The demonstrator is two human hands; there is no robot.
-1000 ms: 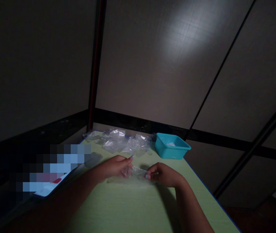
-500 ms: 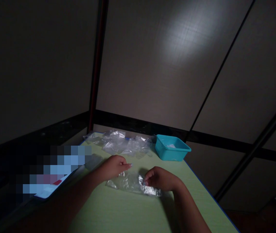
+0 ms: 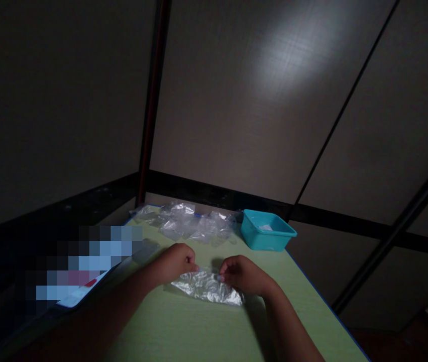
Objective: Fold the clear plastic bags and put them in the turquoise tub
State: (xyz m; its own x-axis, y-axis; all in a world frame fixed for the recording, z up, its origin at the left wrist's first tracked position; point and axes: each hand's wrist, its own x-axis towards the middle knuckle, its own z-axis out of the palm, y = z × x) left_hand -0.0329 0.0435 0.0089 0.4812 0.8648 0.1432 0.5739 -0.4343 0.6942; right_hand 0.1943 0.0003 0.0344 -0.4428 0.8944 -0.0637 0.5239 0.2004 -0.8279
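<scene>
Partly hidden, the clear plastic (image 3: 207,289)

Dimly lit grey-brown panelled wall (image 3: 217,115), soft glare (image 3: 293,55) high up, black band (image 3: 214,192) lower down, green blue-edged surface (image 3: 184,329)

We see a clear plastic bag (image 3: 208,291), thin, crinkled and glossy, its film broken by bright silvery highlights. We note its long shape stretched left to right, the far edge pinched by the left hand (image 3: 180,262) and right hand (image 3: 244,275), the near edge slanting toward us at the right, over the green tabletop (image 3: 184,332).
</scene>
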